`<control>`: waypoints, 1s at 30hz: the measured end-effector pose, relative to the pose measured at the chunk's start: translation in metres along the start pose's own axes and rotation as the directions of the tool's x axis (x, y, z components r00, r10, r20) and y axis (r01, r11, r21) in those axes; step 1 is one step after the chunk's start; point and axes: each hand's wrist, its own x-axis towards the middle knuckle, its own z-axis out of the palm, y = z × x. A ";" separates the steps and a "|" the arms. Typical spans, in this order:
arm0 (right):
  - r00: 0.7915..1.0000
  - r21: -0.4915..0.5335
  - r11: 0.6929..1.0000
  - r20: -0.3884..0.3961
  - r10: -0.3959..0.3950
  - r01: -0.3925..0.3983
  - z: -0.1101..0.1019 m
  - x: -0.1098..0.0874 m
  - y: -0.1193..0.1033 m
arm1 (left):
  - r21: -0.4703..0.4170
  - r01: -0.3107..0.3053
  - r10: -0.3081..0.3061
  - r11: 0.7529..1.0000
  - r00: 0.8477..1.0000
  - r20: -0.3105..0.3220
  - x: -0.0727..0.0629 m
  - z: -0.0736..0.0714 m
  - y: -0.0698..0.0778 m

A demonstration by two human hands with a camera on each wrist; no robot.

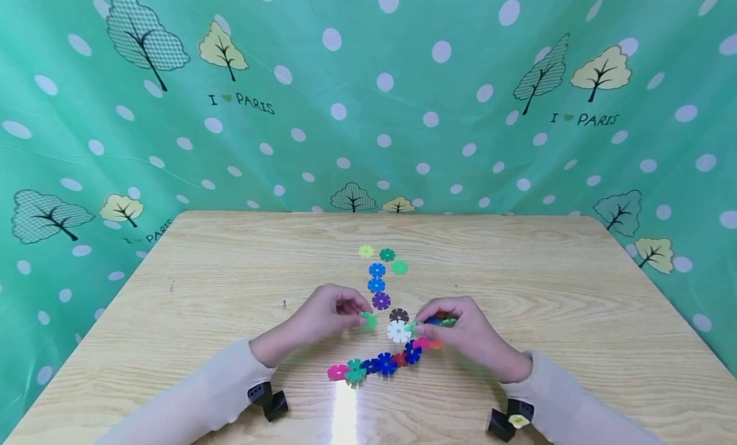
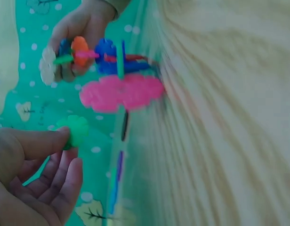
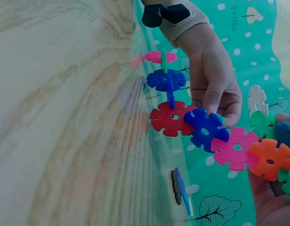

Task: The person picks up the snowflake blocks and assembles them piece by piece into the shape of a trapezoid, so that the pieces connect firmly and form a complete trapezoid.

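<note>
My left hand [image 1: 331, 314] pinches a light green notched disc [image 1: 368, 320] between thumb and fingertips, seen also in the left wrist view as a green disc [image 2: 78, 131]. Opposite it, my right hand [image 1: 463, 327] grips a chain of linked notched discs. From that hand the chain curves left through a blue disc [image 1: 386, 364] to a pink disc [image 1: 338, 373] at its end. A white disc [image 1: 398, 332] joins a green one by the right fingertips. In the right wrist view, red [image 3: 173, 118], pink [image 3: 236, 148] and orange discs [image 3: 271, 160] are slotted together; the right fingers are partly hidden behind.
Beyond the hands, loose discs lie on the wooden table [image 1: 242, 259]: yellow [image 1: 365, 250], dark green [image 1: 387, 255], light green [image 1: 399, 267], two blue [image 1: 376, 285], purple [image 1: 380, 300] and dark brown [image 1: 398, 315]. A green dotted curtain [image 1: 386, 112] hangs behind the table.
</note>
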 end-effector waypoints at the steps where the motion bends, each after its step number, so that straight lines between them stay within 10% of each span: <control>1: 1.000 0.000 1.000 -0.004 0.000 0.000 0.000 0.000 0.000 | -0.007 -0.004 0.004 1.000 1.000 -0.008 -0.001 0.000 0.002; 30: 0.996 0.006 0.999 -0.067 0.051 -0.051 0.002 0.001 -0.001 | -0.149 -0.152 0.133 0.977 0.982 -0.133 -0.017 0.016 0.027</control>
